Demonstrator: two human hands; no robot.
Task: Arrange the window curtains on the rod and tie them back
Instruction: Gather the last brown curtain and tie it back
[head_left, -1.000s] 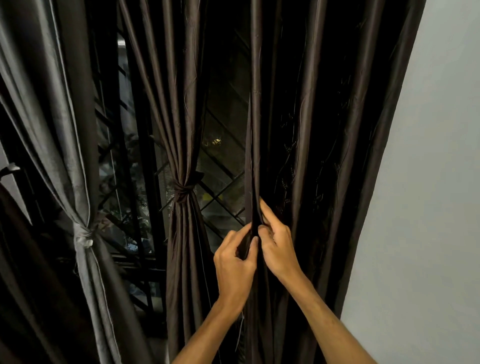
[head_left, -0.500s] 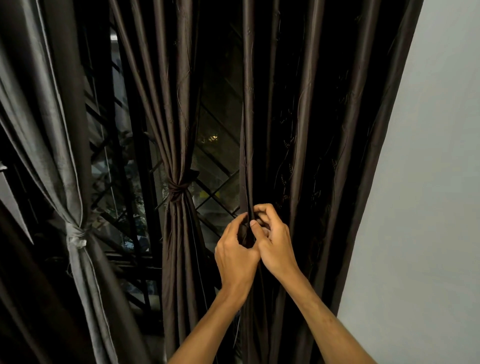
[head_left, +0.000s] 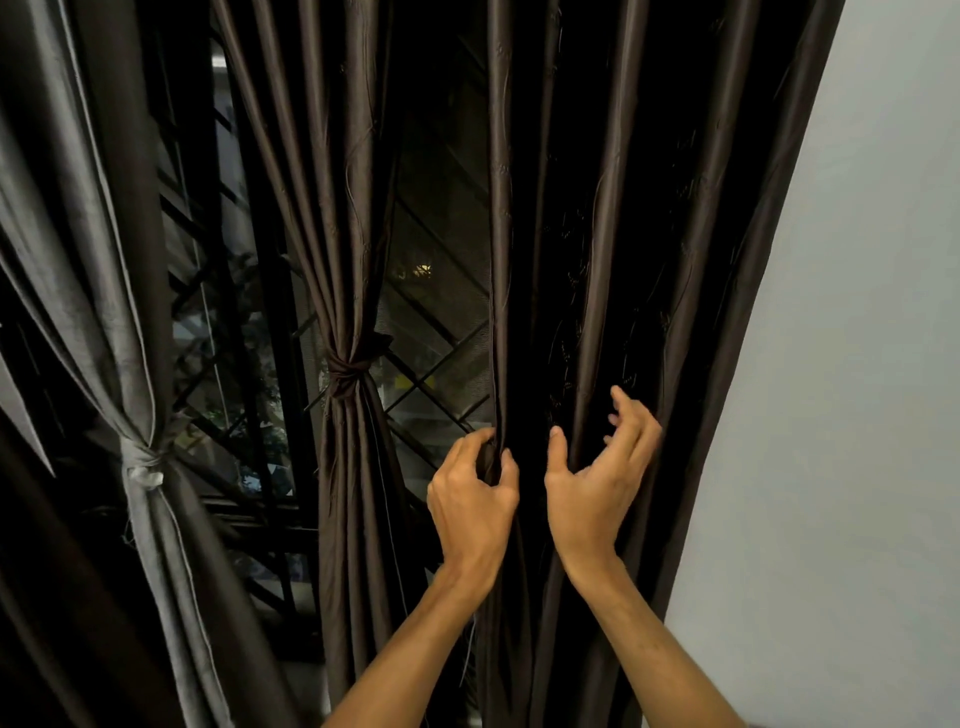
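Head view. The untied dark brown satin curtain panel hangs right of centre. Its long axis is vertical, and its deep pleats run from the top of the frame to the bottom. It lies between the black diamond-pattern window grille and the pale grey wall.

The left hand pinches the panel's leading edge, the fold nearest the grille. Its thumb and curled fingers close on a narrow ridge of cloth, with the back of the hand toward the camera.

The right hand is raised just beside the left, in front of the dark hollow between two pleats. Its fingers are spread and loosely bent, thumb apart, holding nothing. Whether the fingertips brush the fabric cannot be told.

Further left, a second brown satin curtain is gathered at mid-height by a knotted brown tie-back. At the far left, a grey sheen curtain is cinched by a pale grey tie.
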